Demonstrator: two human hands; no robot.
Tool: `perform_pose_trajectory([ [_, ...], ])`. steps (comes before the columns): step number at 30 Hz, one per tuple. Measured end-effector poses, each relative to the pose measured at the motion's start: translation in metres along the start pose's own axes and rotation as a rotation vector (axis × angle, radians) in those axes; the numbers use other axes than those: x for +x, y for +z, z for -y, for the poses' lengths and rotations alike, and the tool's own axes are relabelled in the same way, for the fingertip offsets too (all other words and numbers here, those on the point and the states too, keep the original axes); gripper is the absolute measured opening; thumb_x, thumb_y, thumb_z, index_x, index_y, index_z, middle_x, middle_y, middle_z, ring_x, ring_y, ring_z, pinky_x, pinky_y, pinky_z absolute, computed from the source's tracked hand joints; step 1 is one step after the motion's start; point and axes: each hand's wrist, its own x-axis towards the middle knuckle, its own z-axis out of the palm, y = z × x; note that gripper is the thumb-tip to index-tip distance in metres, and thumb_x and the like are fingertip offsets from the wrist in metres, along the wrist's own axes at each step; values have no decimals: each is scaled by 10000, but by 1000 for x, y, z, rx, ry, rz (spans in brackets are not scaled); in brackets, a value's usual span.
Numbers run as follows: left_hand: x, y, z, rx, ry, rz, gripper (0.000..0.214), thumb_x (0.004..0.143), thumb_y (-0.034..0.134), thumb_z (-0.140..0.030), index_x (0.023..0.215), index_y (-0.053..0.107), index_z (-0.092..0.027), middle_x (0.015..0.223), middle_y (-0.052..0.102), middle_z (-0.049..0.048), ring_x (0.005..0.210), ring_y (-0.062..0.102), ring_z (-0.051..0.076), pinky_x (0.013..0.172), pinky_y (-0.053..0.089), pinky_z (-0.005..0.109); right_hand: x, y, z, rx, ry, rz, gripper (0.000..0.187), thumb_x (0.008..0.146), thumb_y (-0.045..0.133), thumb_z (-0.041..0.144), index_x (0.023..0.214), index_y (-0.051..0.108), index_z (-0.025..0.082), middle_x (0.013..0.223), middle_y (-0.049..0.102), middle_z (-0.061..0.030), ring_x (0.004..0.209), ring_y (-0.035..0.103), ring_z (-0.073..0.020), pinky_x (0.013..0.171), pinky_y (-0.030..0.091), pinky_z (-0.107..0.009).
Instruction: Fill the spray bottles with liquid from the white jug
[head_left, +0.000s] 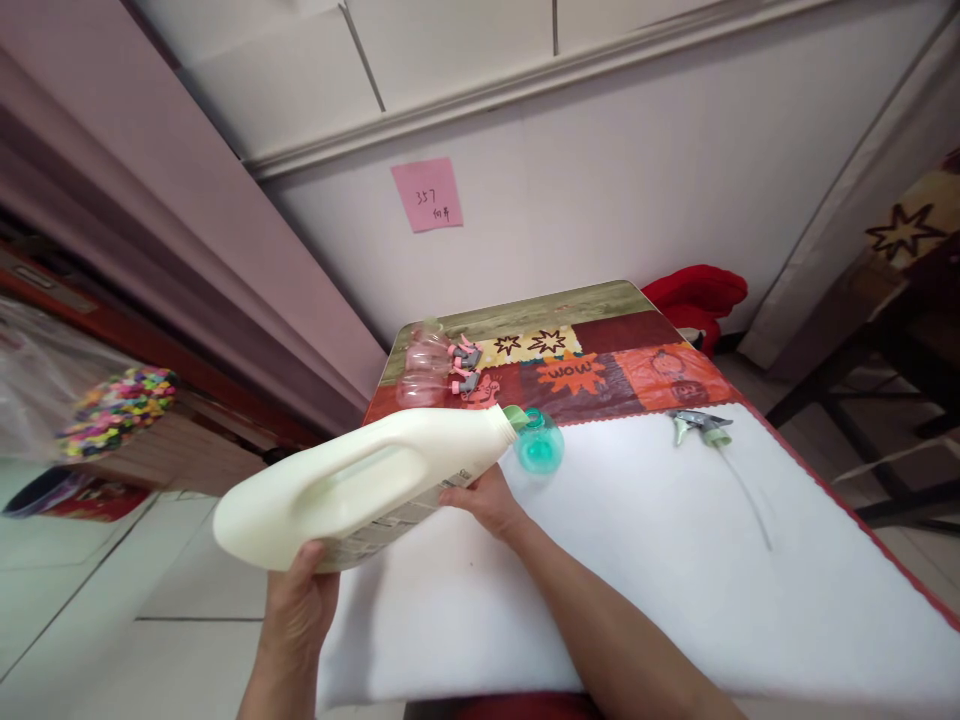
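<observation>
I hold a large cream-white jug [360, 480] with a moulded handle, tipped on its side so that its neck points right. My left hand [300, 600] grips its base from below. My right hand [487, 500] supports the jug near its neck, fingers curled under it. The neck meets the mouth of a small teal bottle [540, 445] that stands on the white cloth [675, 570]. A green spray head with a long tube [705, 428] lies loose on the cloth to the right.
Two clear pink spray bottles [431, 365] lie at the table's far left on a patterned red cloth [600, 375]. A pink note [427, 195] is stuck on the wall. A red object [697, 290] sits behind the table, a dark chair [900, 400] at right.
</observation>
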Motion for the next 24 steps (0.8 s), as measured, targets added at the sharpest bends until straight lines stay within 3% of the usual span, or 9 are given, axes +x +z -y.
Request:
perform_pose_trajectory([
  [12,1,-4,-2,14,7,21,819,511,991,-454,1271,734,-292,1282,776,38,1418,559,355,1201,465,457,-1,0,0,14,-23,-3,771,463,1033,481,1131,752,217,1182,808,-91,1159,730,-361,1039,590,-521],
  [24,3,4,-7,24,16,9,842,465,1001,-458,1246,736,-288,1279,775,33,1427,546,360,1210,456,465,-1,0,3,-7,-20,-27,807,445,1031,513,1136,735,219,1185,807,-94,1164,729,-368,1029,598,-526],
])
